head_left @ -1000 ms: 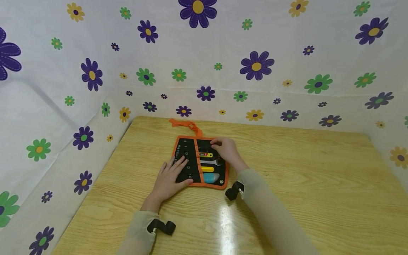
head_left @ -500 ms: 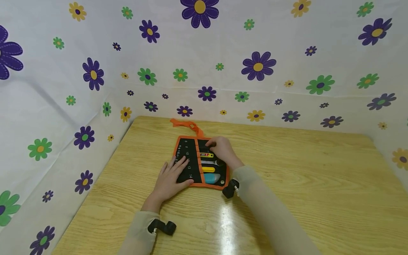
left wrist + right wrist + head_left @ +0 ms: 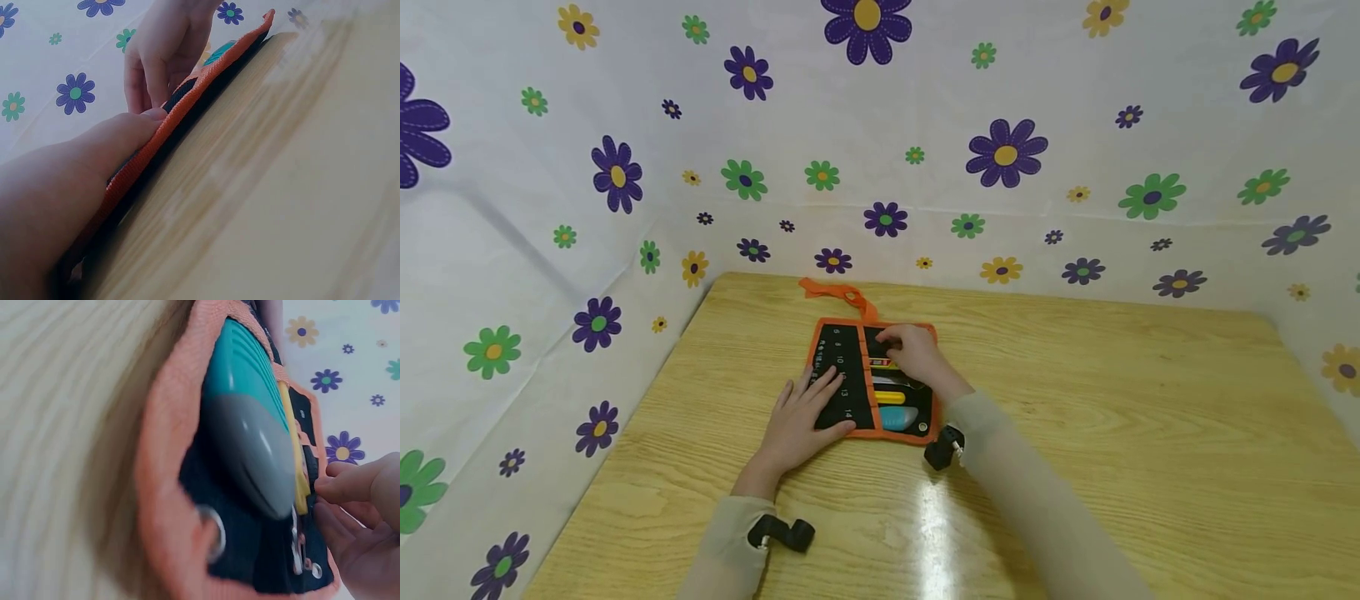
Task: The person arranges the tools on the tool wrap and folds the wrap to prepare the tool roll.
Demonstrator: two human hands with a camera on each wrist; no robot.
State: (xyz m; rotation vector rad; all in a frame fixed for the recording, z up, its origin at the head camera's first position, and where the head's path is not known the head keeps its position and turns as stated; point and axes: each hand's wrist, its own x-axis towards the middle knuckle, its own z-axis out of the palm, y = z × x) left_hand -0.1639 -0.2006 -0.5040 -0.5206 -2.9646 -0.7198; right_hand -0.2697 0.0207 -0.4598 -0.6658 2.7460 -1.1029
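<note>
A black tool pouch (image 3: 853, 375) with orange edging lies spread on the table, numbers printed on its left half. On that half my left hand (image 3: 797, 425) rests, fingers spread and thumb at the near edge. My right hand (image 3: 917, 350) is at the far pocket and pinches a black tool (image 3: 310, 461), mostly hidden by the pocket and fingers; its kind does not show. In the nearer pockets sit a yellow utility knife (image 3: 880, 363), a silver wrench (image 3: 891, 381), a yellow handle (image 3: 890, 397) and a tool with a teal-and-grey grip (image 3: 250, 394).
The pouch's orange tie strap (image 3: 831, 289) trails toward the back of the wooden table (image 3: 1112, 417). White cloth (image 3: 940, 183) printed with flowers stands behind the table and along its sides. A metal eyelet (image 3: 922, 427) sits in the pouch's near right corner.
My right hand has slid left toward the pocket band, and the black tool has gone deeper into its pocket. The left hand and the pouch have stayed in place.
</note>
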